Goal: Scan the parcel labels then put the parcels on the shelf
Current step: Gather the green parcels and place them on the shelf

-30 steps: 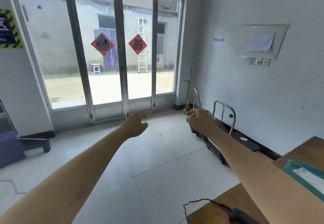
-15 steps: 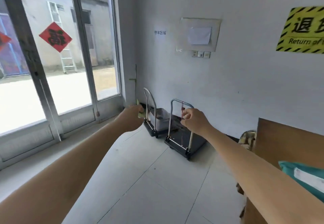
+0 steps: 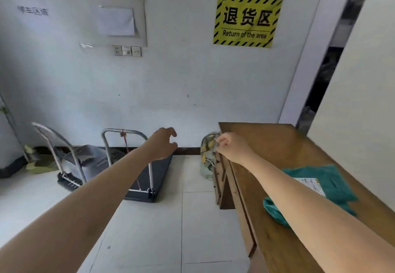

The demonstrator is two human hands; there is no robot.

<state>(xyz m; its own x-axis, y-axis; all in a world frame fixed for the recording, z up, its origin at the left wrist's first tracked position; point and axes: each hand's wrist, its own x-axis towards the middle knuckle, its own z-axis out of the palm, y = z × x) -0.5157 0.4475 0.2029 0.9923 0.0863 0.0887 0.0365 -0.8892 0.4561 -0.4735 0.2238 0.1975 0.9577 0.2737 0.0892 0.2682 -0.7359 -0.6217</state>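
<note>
On the brown wooden desk (image 3: 277, 144): a teal plastic parcel bag (image 3: 333, 178) lies flat towards the desk's near end, with its white printed label (image 3: 310, 184) facing up. The right forearm crosses over the parcel's left part and hides some of it.
Right hand (image 3: 232, 147): held in the air over the desk's far left corner, well apart from the parcel, with its back to the camera. The fingers are curled in to the palm and the thumb lies against them. Nothing shows in its grip.
Left hand (image 3: 163, 144): in the air to the left of the desk, over the floor. The fingers are loosely bent and spread away from the thumb, and they hold nothing.
Patterned yellow-green cloth bag (image 3: 208, 155): on the floor against the desk's far left corner, just beside the right hand in this view. Whether the two touch cannot be told.
Black flat platform trolley with a bent metal handle (image 3: 159, 178): on the floor left of the desk, partly behind the left forearm.
Grey second trolley (image 3: 85, 161): farther left of the desk, by the wall.
Yellow-and-black striped sign (image 3: 246, 21): on the white wall above the desk's far end. It reads "Return of the area".
White wall sockets (image 3: 127, 50): high on the wall, left of the desk.
</note>
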